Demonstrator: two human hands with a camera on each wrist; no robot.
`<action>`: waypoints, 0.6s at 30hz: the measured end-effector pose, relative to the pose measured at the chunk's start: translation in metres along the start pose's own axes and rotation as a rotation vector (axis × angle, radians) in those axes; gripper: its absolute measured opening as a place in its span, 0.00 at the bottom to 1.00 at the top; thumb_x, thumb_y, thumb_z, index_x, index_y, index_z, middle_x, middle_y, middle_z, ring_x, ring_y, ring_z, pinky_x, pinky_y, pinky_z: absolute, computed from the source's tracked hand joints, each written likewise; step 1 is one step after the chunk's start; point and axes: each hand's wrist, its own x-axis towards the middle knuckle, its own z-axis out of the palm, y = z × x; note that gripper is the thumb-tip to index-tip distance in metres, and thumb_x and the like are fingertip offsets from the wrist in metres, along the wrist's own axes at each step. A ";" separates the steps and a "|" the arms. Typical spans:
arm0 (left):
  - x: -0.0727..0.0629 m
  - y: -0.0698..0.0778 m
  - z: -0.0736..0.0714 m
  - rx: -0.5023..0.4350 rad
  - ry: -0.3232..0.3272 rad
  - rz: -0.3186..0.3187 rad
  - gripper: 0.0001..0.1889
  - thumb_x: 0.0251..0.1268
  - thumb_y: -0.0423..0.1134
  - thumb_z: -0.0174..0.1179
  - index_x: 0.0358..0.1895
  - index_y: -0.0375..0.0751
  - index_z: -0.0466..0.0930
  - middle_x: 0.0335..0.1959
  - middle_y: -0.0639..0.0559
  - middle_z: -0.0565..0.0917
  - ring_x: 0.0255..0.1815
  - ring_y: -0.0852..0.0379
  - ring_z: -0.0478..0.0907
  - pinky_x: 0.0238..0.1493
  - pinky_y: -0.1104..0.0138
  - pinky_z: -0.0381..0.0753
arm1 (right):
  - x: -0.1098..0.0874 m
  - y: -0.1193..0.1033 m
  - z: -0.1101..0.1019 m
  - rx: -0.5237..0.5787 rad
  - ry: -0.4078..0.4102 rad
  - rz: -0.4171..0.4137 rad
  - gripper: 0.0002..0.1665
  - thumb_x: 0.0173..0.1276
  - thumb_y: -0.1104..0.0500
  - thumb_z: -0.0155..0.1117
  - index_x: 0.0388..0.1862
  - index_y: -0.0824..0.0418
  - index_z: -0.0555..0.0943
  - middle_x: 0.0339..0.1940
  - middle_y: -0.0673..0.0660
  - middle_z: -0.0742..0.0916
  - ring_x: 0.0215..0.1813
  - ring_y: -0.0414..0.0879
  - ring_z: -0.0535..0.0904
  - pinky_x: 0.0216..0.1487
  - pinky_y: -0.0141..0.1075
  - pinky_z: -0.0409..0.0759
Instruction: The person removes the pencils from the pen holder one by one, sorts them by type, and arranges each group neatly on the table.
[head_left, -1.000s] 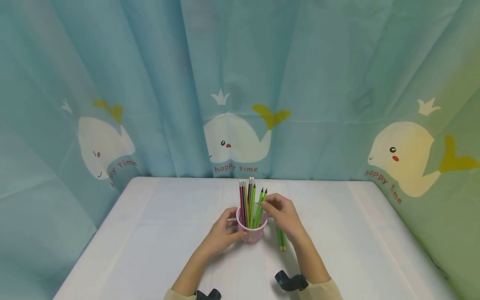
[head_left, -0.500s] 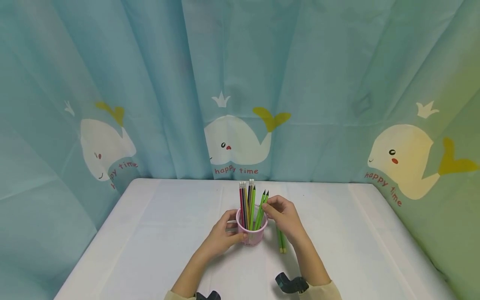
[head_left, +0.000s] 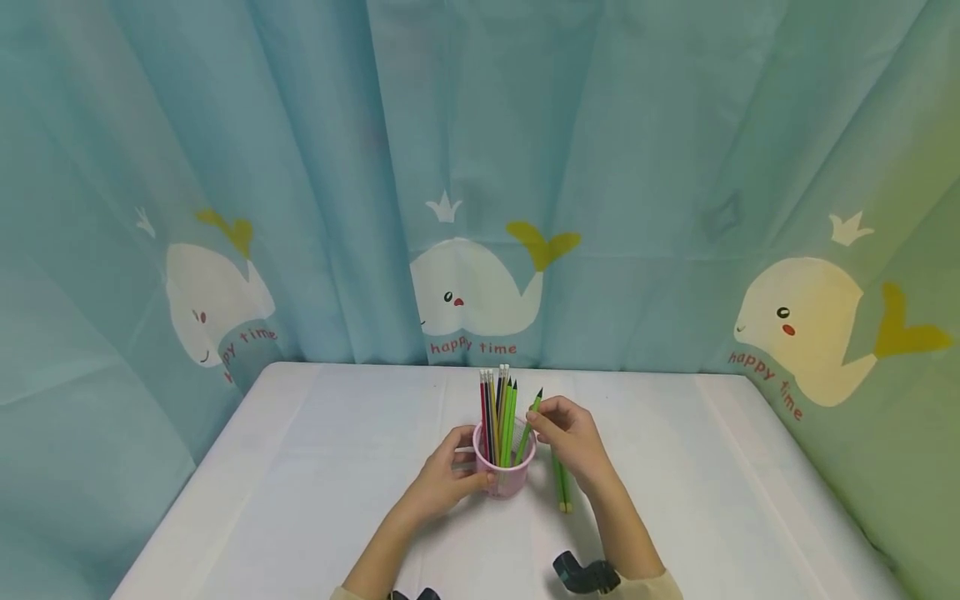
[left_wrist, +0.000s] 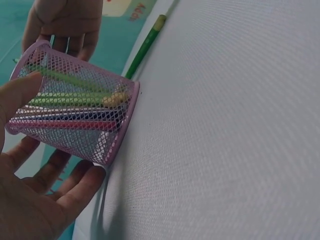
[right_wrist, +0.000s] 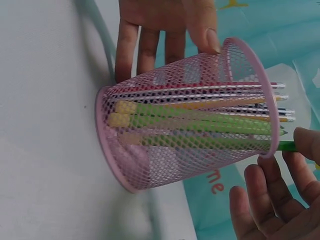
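Note:
A pink mesh pencil cup [head_left: 512,482] stands upright on the white table, gripped by my left hand [head_left: 442,477] with the thumb on the near side and fingers around the left. On the other side, my right hand [head_left: 573,437] pinches a green pencil [right_wrist: 286,146] by its upper, black-pointed end just above the rim. That pencil slants to the right, its lower end inside the cup. Two more green pencils [head_left: 509,425] stand in the cup beside several red, dark and yellow pencils [head_left: 489,417], which have their eraser ends up.
Two green pencils [head_left: 563,493] lie side by side on the table [head_left: 675,500], right of the cup and partly under my right hand. A blue curtain [head_left: 645,167] with whale prints hangs behind the table's back edge.
One of the two green pencils near my right fingers has moved left against the other green one; the remaining pencil, pinched, leans further right. My left hand keeps its hold.

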 end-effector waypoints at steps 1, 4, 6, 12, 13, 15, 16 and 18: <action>0.000 0.000 0.000 -0.002 -0.003 0.003 0.37 0.59 0.35 0.71 0.70 0.38 0.63 0.65 0.34 0.72 0.63 0.35 0.75 0.62 0.49 0.80 | 0.000 0.000 0.000 0.004 0.001 -0.008 0.13 0.69 0.56 0.68 0.42 0.65 0.80 0.44 0.59 0.86 0.47 0.45 0.83 0.45 0.36 0.86; -0.001 0.001 0.000 -0.006 -0.008 0.009 0.36 0.60 0.35 0.71 0.70 0.37 0.63 0.65 0.34 0.72 0.63 0.35 0.74 0.63 0.49 0.79 | -0.002 -0.002 -0.002 0.020 0.002 -0.036 0.13 0.70 0.56 0.67 0.42 0.65 0.80 0.45 0.60 0.86 0.47 0.47 0.84 0.46 0.38 0.87; -0.001 0.001 -0.001 -0.002 -0.009 0.011 0.36 0.60 0.35 0.70 0.70 0.37 0.62 0.65 0.34 0.72 0.63 0.35 0.74 0.63 0.49 0.79 | -0.003 -0.004 -0.004 0.029 -0.002 -0.047 0.14 0.70 0.55 0.67 0.43 0.66 0.80 0.45 0.61 0.86 0.48 0.48 0.84 0.46 0.38 0.86; -0.002 0.002 -0.001 0.006 -0.014 0.006 0.36 0.60 0.36 0.71 0.70 0.38 0.63 0.65 0.34 0.72 0.63 0.35 0.75 0.62 0.49 0.79 | -0.006 -0.009 -0.008 0.062 -0.008 -0.058 0.16 0.71 0.55 0.66 0.46 0.68 0.79 0.47 0.63 0.86 0.46 0.49 0.85 0.48 0.37 0.87; -0.002 0.001 -0.001 0.005 -0.015 0.005 0.36 0.60 0.37 0.71 0.70 0.38 0.63 0.65 0.34 0.72 0.63 0.35 0.75 0.62 0.49 0.79 | -0.007 -0.010 -0.009 0.069 -0.006 -0.060 0.16 0.71 0.55 0.66 0.46 0.68 0.79 0.47 0.63 0.86 0.46 0.48 0.85 0.48 0.37 0.87; -0.002 0.001 -0.001 0.002 -0.014 0.003 0.37 0.60 0.37 0.71 0.70 0.38 0.63 0.65 0.34 0.72 0.63 0.35 0.75 0.62 0.49 0.79 | -0.007 -0.012 -0.011 0.089 -0.006 -0.064 0.16 0.71 0.56 0.66 0.46 0.69 0.78 0.47 0.65 0.86 0.45 0.47 0.86 0.48 0.37 0.87; -0.002 0.001 -0.001 0.002 -0.013 0.003 0.37 0.60 0.36 0.71 0.70 0.38 0.63 0.65 0.34 0.72 0.63 0.35 0.75 0.62 0.49 0.79 | -0.006 -0.013 -0.012 0.101 -0.007 -0.067 0.16 0.71 0.56 0.65 0.46 0.70 0.78 0.47 0.65 0.86 0.45 0.47 0.86 0.48 0.38 0.87; -0.002 0.001 -0.002 0.005 -0.012 0.004 0.36 0.59 0.36 0.71 0.70 0.38 0.63 0.65 0.34 0.72 0.63 0.35 0.75 0.63 0.48 0.79 | -0.006 -0.015 -0.014 0.118 -0.010 -0.073 0.17 0.72 0.56 0.65 0.47 0.70 0.78 0.48 0.66 0.85 0.46 0.46 0.85 0.48 0.38 0.87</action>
